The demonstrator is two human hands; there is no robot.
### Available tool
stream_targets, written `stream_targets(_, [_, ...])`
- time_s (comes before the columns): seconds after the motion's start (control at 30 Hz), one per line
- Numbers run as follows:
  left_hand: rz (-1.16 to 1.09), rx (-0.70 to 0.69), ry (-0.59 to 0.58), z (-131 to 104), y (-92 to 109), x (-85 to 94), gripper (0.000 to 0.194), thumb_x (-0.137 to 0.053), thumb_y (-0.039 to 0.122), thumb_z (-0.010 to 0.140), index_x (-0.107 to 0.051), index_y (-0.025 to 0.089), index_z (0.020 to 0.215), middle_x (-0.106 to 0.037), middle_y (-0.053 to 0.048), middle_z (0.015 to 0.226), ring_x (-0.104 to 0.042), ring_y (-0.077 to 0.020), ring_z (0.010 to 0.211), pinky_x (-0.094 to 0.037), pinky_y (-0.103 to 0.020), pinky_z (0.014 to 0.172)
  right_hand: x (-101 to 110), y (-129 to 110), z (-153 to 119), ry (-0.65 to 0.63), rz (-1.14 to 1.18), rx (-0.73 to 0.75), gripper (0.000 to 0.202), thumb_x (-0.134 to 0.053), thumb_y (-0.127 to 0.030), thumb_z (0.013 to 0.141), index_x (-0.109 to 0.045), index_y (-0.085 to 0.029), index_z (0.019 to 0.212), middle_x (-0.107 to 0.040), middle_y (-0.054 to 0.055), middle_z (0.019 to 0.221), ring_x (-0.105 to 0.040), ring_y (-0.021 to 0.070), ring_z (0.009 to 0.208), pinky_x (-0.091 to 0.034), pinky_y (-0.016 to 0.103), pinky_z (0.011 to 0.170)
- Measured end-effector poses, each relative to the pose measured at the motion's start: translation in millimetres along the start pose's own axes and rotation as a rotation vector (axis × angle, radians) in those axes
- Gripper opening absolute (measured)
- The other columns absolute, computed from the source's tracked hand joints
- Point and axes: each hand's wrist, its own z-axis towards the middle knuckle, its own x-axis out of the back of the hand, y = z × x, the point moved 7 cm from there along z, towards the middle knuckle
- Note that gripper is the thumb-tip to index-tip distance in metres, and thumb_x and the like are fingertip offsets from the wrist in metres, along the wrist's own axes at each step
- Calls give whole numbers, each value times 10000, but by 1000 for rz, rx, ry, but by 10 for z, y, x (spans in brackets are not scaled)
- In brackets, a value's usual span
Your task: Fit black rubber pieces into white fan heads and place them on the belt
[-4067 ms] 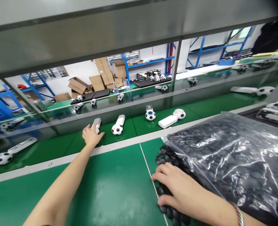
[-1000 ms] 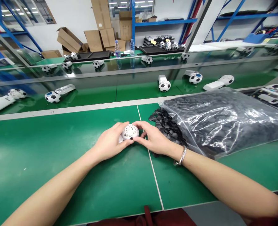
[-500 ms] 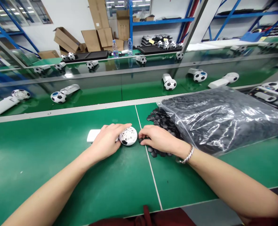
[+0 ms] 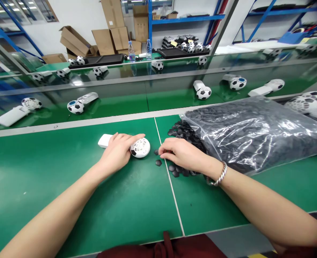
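Note:
My left hand (image 4: 118,147) is closed over a white device with a football-patterned round head (image 4: 141,147), which lies on the green table. A flat white handle (image 4: 104,141) sticks out on its left. The head has pale openwork, with a black patch at its lower left. My right hand (image 4: 176,152) is beside it with thumb and fingertips pinched together; whatever they hold is too small to make out. Two loose black pentagon pieces (image 4: 158,162) lie by those fingertips. Behind and under the right hand spreads a pile of black pieces (image 4: 184,130).
A clear plastic bag (image 4: 257,136) full of black pieces lies at the right. Beyond the table's pale edge, a green conveyor (image 4: 169,93) carries several football-headed devices (image 4: 203,92). Cardboard boxes (image 4: 103,44) and two bottles (image 4: 149,50) stand at the back.
My left hand and the football-headed device have shifted slightly left, away from my right hand. Two black pieces now show apart from the pile. The devices on the conveyor have moved right.

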Motion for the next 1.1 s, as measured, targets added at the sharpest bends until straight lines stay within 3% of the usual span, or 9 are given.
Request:
stream_targets(0.23, [-22,-16,26,16,-41,-33,665,-367,-5,678,-393,286,1275,-589,-12,1073,-460,-217,1027,-238,-516,991,-255,-42,13,-118,-49,49,97,-588,-215,790,-646,-187,862,-590,41,889,-549,161,840,-413,255,714])
stream_targets(0.43, [-48,-83,7,-10,67,-48,685,-348,-32,666,-404,305,1260,-578,-7,1111,-437,-209,1076,-225,-517,1002,-203,-53,-13,-187,-22,6,93,-587,-165,781,-614,-166,870,-592,37,833,-548,145,744,-412,246,655])
stream_targets(0.5, [-51,-94,1,-17,93,-48,679,-343,-31,671,-406,304,1259,-577,-8,1116,-433,-209,1086,-224,-519,1003,-144,-96,-19,-165,19,47,111,-554,-158,805,-626,-171,888,-600,47,871,-559,148,784,-420,254,706])
stream_targets(0.7, [-83,-103,-39,-42,147,-50,667,-369,-5,676,-395,305,1266,-570,-8,1119,-422,-215,1102,-197,-528,1017,14,-176,-21,58,194,117,64,-558,-150,804,-611,-167,835,-640,20,828,-573,131,778,-426,236,724])
stream_targets(0.8, [-112,-117,-68,-65,178,-36,656,-502,111,685,-353,302,1295,-528,-30,1184,-386,-249,1147,-161,-546,1028,-3,-244,-34,117,203,195,44,-555,-171,804,-594,-154,815,-617,26,801,-550,124,751,-418,229,702])
stream_targets(0.9, [-134,-97,-67,-70,189,-20,709,-644,352,666,-343,286,1305,-512,-55,1207,-368,-284,1165,-133,-561,1030,-40,-265,-42,132,230,187,45,-538,-141,796,-578,-155,809,-603,11,753,-528,104,666,-406,212,633])
stream_targets(1.0, [-149,-51,-45,-58,176,-28,749,-652,535,635,-386,268,1282,-527,-62,1196,-370,-298,1162,-135,-563,1028,-64,-258,-45,131,283,139,51,-530,-123,793,-571,-155,793,-609,6,741,-529,97,646,-403,209,615])
stream_targets(1.1, [-162,-26,-11,-48,163,-44,739,-615,611,633,-425,258,1253,-549,-58,1174,-374,-298,1162,-132,-564,1026,-57,-228,-45,184,366,101,54,-534,-134,799,-572,-158,769,-600,9,752,-531,105,686,-412,224,650])
